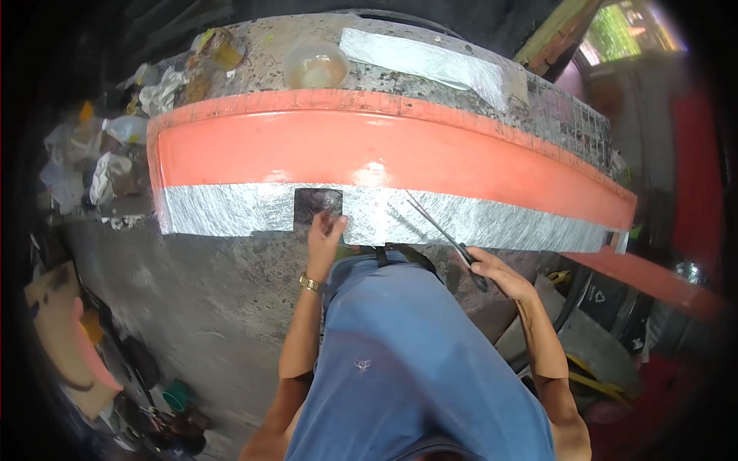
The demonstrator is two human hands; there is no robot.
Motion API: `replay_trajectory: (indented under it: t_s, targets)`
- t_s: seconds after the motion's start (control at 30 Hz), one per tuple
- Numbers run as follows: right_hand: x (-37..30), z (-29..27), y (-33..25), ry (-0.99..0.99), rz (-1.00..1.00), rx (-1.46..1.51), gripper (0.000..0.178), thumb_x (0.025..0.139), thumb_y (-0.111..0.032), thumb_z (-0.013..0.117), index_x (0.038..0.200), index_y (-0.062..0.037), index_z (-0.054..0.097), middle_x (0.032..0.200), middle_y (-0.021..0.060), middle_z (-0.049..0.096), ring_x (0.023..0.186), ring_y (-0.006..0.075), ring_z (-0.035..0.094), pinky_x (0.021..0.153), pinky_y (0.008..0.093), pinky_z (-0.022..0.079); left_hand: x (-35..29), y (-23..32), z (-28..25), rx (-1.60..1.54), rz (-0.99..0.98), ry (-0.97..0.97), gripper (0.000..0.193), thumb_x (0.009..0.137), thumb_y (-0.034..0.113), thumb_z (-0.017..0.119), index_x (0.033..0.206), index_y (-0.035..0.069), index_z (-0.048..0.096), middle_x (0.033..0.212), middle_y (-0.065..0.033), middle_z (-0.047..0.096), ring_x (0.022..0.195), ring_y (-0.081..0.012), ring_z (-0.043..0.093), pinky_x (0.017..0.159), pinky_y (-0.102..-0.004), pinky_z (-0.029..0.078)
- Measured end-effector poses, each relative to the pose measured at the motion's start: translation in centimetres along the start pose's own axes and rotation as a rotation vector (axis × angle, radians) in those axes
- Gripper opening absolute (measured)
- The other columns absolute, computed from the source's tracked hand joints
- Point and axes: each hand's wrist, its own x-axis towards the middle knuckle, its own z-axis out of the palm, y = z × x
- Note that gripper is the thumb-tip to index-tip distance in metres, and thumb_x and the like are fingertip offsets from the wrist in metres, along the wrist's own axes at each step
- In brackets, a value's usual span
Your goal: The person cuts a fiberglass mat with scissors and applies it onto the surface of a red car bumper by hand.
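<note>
A long, curved orange mould lies across the table in front of me. Along its near edge runs a strip of silvery-white fibre mat, with a square gap showing a dark surface. My left hand, with a watch on the wrist, is at the gap's lower right corner, its fingers curled together; whatever is between them is hidden. My right hand grips the handles of long scissors. Their slightly parted blades point up and left over the mat.
Beyond the mould sit a translucent bowl, a loose sheet of fibre mat and a yellowish container. Crumpled plastic and bottles crowd the left. Board pieces lie at lower left, and a red-orange bar extends at right.
</note>
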Motion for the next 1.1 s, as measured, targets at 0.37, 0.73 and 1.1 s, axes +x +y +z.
replay_trajectory:
  t_s: [0.37, 0.73, 1.1]
  targets:
    - [6.7, -8.5, -1.6, -0.595, 0.248, -0.042, 0.041, 0.084, -0.031, 0.076, 0.106, -0.0017, 0.058, 0.086, 0.0025, 0.056, 0.077, 0.0113, 0.058, 0.073, 0.0265, 0.049, 0.0, 0.3, 2.3, -0.418, -0.277, -0.139, 0.032, 0.093, 0.026, 0.068, 0.112, 0.000, 0.067, 0.099, -0.0040, 0.071, 0.086, -0.0079, 0.064, 0.077, -0.0242, 0.049]
    - [14.0, -12.3, -4.2, -0.897, 0.475, -0.101, 0.054, 0.079, -0.042, 0.078, 0.100, 0.0055, 0.062, 0.070, 0.0068, 0.062, 0.059, 0.0158, 0.065, 0.050, 0.0255, 0.048, 0.5, 1.4, 2.7, -0.515, -0.354, -0.138, 0.023, 0.091, 0.019, 0.070, 0.105, 0.001, 0.071, 0.099, -0.0042, 0.072, 0.089, -0.0070, 0.063, 0.081, -0.0250, 0.048]
    - [17.0, -10.0, -7.2, -0.836, 0.396, -0.297, 0.041, 0.078, -0.036, 0.077, 0.095, -0.0011, 0.065, 0.065, 0.0050, 0.060, 0.057, 0.0153, 0.062, 0.055, 0.0262, 0.045, 0.7, 2.8, 3.2, -0.513, -0.385, -0.132, 0.019, 0.091, 0.017, 0.071, 0.100, 0.000, 0.071, 0.093, -0.0036, 0.072, 0.080, -0.0063, 0.063, 0.072, -0.0235, 0.049]
